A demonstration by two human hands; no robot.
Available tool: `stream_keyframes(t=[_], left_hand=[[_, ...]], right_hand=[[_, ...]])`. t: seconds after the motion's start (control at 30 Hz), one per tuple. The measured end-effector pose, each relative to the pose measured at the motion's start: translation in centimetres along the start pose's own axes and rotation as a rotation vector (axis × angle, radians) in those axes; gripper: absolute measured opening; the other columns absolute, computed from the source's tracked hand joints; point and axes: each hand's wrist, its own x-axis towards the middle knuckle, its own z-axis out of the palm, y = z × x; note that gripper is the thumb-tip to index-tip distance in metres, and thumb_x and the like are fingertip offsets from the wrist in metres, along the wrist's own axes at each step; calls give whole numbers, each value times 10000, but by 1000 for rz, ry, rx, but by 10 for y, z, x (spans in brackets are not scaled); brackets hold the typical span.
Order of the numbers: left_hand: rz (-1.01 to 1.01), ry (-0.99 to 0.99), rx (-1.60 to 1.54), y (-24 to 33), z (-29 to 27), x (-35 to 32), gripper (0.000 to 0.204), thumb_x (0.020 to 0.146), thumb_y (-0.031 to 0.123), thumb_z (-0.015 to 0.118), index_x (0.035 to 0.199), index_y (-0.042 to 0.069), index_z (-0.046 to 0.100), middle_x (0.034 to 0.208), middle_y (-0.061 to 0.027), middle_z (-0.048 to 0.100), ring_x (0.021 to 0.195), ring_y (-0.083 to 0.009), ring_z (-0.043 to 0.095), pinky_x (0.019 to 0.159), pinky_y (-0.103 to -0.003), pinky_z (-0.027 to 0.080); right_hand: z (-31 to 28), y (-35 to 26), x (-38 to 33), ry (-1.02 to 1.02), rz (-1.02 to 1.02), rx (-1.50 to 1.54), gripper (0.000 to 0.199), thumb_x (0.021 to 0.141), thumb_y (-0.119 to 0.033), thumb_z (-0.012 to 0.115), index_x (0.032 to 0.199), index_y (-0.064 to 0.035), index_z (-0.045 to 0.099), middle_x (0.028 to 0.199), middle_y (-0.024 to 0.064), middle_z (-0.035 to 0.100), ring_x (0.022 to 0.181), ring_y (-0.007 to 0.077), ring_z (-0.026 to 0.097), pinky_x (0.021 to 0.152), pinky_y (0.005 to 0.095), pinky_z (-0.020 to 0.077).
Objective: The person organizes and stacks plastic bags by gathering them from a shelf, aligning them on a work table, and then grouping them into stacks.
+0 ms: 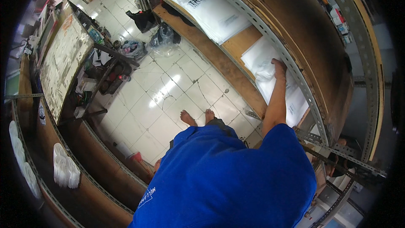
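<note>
My right hand [279,68] reaches out to a wooden shelf [236,44] on my right and grips the edge of a crumpled white plastic packet [262,69]. That packet lies on a stack of flat white packets [295,101] on the same shelf. My right forearm runs up from the sleeve of my blue shirt [228,177]. My left hand is out of view. My bare feet [198,117] stand on the white tiled floor below.
A higher shelf holds more white packets with dark print [206,6]. A slotted metal frame [310,101] edges the shelves. Dark bags [143,19] lie on the cracked tile floor [164,97]. A cluttered table [63,61] and stacked white items [65,171] stand left.
</note>
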Motion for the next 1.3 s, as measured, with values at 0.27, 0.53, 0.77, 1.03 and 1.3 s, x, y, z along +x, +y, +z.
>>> stream_keyframes(t=[0.27,0.53,0.77,1.03,1.3], left_hand=[[52,-21,18,18,23,0,566,894,291,698,1331,23,458,1157,-145,644,970,-319,669,793,-418,532],[210,-226,152,113,121,6,576,888,311,700,1325,18,469,1160,-138,653,1007,-305,668,809,-411,531],[318,-869,389,199,326,-76,605,933,347,633,1388,9,424,1205,-153,646,1067,-265,640,889,-389,513],[-605,-1392,333,126,441,-140,1175,761,865,449,1523,6,200,1462,-224,434,1338,-365,428,1080,-481,380],[-359,-1453,-186,197,346,-99,654,889,331,622,1419,5,424,1305,-220,579,1132,-371,613,985,-485,498]], right_hand=[[-100,65,-15,167,-19,410,591,698,-141,635,1241,74,544,1197,204,604,1098,335,578,976,368,455],[-157,94,-38,270,76,930,514,740,-141,584,1217,49,570,1143,192,633,1009,317,625,894,395,511],[-117,4,-141,-171,54,1199,548,756,-141,502,1263,67,517,1092,217,642,919,336,664,820,428,570],[-29,-36,-235,-271,183,1009,706,688,-135,560,1328,136,438,1147,214,616,970,276,639,886,347,532],[6,-86,-277,-418,168,976,880,600,-113,630,1401,132,361,1256,253,575,1090,335,613,979,377,485]])
